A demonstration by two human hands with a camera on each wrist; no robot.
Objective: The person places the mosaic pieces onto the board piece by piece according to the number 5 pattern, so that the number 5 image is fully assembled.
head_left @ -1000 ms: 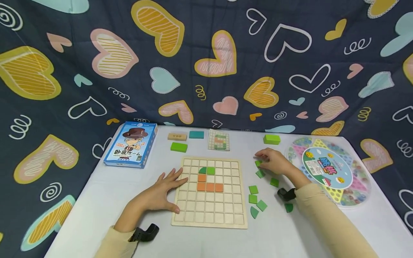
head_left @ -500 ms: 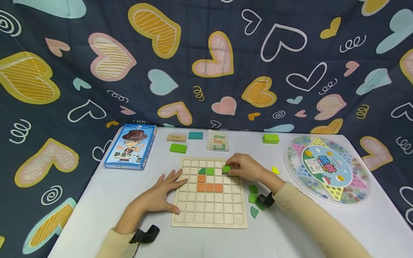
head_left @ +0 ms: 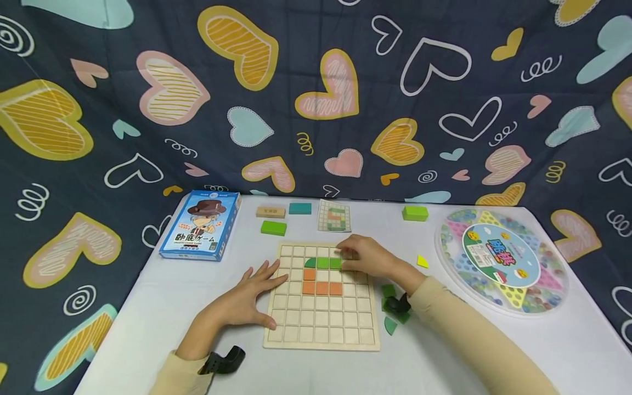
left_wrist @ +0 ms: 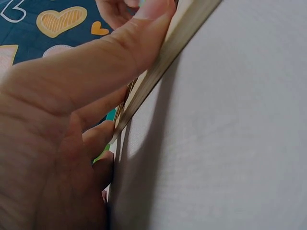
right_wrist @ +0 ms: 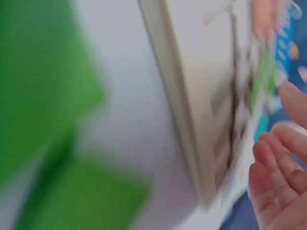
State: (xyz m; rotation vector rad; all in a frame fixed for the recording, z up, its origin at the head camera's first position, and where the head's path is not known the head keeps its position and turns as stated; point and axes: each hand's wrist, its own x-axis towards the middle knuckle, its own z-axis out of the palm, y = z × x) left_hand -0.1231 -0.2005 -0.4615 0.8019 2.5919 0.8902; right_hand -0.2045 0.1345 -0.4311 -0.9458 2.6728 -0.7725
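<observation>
A square wooden grid board (head_left: 321, 333) lies mid-table. In its upper part are a dark green quarter-round tile (head_left: 311, 263), a green square tile (head_left: 322, 263) and another green tile (head_left: 335, 264) to the right, above several orange tiles (head_left: 322, 288). My left hand (head_left: 242, 299) rests at the board's left edge with fingers spread; its thumb (left_wrist: 120, 60) lies against the wooden rim in the left wrist view. Over the upper right cells, my right hand (head_left: 370, 258) has its fingertips at the rightmost green tile. The right wrist view shows its fingers (right_wrist: 276, 167) loosely bent, with no tile between them.
Loose green tiles (head_left: 388, 291), partly under the right wrist camera, and a quarter-round piece (head_left: 390, 326) lie right of the board. Farther right are a yellow piece (head_left: 422, 261) and a round marble game (head_left: 498, 219). A pattern card (head_left: 323, 224) and blue box (head_left: 199, 225) stand behind.
My right hand has carried a green tile leftward from the loose pieces onto the board, where it now lies beside the other green square. The left hand has stayed put.
</observation>
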